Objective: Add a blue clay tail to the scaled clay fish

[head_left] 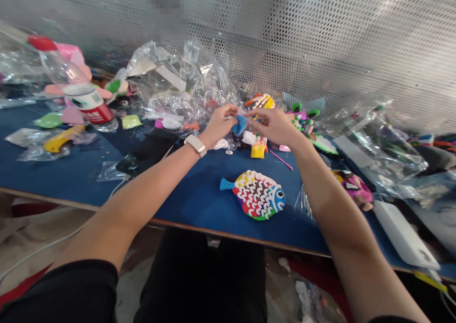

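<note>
My left hand (pixel 221 122) pinches a lump of blue clay (pixel 238 124) that seems to be in clear film, above the back of the table. Close on its right is my right hand (pixel 272 123), fingers stretched toward the lump and a little apart. Whether its fingertips touch the film I cannot tell. Nearer to me a clay fish (pixel 258 194) lies flat, with white curved scales over several colours, a blue head and a blue tail. Under the hands sit a yellow clay block (pixel 258 151) and a white lump (pixel 248 137). A thin purple stick (pixel 281 160) lies beside them.
Crumpled clear bags (pixel 188 85) are heaped along the perforated metal panel (pixel 320 38). At left stand a red-capped bottle (pixel 89 104) and a dark phone (pixel 147 152) with a cable. A white power bank (pixel 406 235) lies near the right edge, beyond a pink clay figure (pixel 356 187).
</note>
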Available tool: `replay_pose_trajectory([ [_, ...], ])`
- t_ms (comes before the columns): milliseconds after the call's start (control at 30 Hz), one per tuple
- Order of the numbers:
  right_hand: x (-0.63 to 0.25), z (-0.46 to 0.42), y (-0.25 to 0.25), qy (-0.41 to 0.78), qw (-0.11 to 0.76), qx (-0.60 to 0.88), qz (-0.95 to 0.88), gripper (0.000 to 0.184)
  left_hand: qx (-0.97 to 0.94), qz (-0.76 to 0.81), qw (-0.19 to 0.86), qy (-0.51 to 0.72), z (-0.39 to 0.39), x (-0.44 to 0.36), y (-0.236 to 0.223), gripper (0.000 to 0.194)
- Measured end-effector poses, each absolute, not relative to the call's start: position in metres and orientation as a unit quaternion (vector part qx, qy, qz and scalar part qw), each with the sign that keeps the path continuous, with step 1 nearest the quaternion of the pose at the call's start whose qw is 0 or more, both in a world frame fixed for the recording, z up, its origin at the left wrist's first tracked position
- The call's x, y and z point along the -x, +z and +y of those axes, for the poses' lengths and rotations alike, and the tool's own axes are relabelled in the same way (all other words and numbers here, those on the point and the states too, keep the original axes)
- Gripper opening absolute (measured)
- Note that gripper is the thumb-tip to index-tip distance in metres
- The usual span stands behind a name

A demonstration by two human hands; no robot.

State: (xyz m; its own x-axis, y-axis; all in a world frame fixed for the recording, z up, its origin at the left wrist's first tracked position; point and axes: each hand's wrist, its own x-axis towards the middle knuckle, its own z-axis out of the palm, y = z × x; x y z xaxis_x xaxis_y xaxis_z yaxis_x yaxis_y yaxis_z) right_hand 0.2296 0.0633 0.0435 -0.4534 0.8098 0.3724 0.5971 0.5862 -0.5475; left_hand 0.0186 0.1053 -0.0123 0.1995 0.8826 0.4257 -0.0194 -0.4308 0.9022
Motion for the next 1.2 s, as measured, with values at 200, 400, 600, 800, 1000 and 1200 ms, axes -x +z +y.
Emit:
replay_pose_trajectory([
  [200, -0.230, 0.065, 0.042, 0.178, 0.327, 0.421, -0.827, 0.031, -0.656, 0.337, 0.419, 0.530, 0.102, -0.020, -0.011, 0.027],
  [400, -0.231, 0.071, 0.038, 0.192, 0.344, 0.406, -0.825, 0.031, -0.696, 0.284, 0.395, 0.528, 0.100, -0.019, -0.009, 0.007],
  [600, -0.233, 0.073, 0.036, 0.192, 0.345, 0.411, -0.822, 0.028, -0.704, 0.277, 0.385, 0.528, 0.100, -0.015, -0.009, 0.030],
  [800, -0.229, 0.069, 0.040, 0.124, 0.337, 0.446, -0.820, 0.016, -0.716, 0.360, 0.222, 0.556, 0.109, -0.006, -0.013, 0.010],
  [1000, -0.218, 0.062, 0.044, 0.107, 0.283, 0.416, -0.858, 0.025, -0.786, 0.376, 0.116, 0.477, 0.111, 0.000, -0.020, 0.022],
  [1200, -0.211, 0.051, 0.052, 0.228, 0.261, 0.328, -0.879, 0.024, -0.836, 0.388, 0.000, 0.389, 0.104, 0.004, -0.019, 0.023],
])
